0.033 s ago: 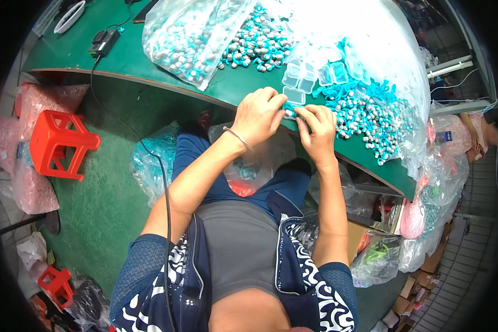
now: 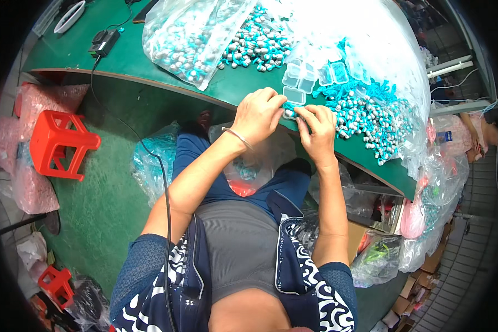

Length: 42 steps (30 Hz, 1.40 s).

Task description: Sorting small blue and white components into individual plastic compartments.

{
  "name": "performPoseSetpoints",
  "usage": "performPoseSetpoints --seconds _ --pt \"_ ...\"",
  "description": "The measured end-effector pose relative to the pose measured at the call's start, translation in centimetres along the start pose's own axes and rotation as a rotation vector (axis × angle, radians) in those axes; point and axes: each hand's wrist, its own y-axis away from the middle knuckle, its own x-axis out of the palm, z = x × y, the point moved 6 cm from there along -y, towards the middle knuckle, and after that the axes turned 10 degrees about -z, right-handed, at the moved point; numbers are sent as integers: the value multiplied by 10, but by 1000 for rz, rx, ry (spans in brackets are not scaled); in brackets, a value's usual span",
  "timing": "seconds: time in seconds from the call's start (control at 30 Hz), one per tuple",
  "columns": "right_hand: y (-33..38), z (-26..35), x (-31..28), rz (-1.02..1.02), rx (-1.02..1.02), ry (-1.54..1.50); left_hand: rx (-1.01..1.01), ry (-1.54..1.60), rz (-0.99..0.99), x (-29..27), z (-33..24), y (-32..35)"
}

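At the table's near edge, a small clear plastic box (image 2: 294, 96) has its lid raised on the far side. Inside its lower half lies a teal cord piece with a silver-grey end (image 2: 289, 112). My left hand (image 2: 258, 117), with a bangle at the wrist, grips the box's left side, fingers bent. From the right, my right hand (image 2: 317, 131) pinches the other side with thumb and fingertips. The fingers partly hide the box and its contents. Just right of that hand spreads a loose heap of teal cords with grey ends (image 2: 365, 113).
More clear boxes (image 2: 300, 74) lie beyond my hands on the green table (image 2: 122, 61). A big clear bag of grey-and-teal pieces (image 2: 185, 41) sits at far left, a black adapter (image 2: 104, 42) beside it. A dark cable hangs across my left arm. Red stools (image 2: 61, 141) stand on the floor.
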Motion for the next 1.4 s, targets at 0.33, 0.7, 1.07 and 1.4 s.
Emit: performPoseSetpoints --seconds 0.33,0.7,1.07,1.4 --pt "2 -3 4 -16 2 -73 20 -15 -12 15 6 -3" --pt "3 -4 6 -25 3 -132 110 -55 97 7 -7 4" --pt "-21 -31 16 110 187 170 150 -66 104 11 -4 6" --pt "-26 -51 34 203 245 79 167 -33 74 8 -1 8"
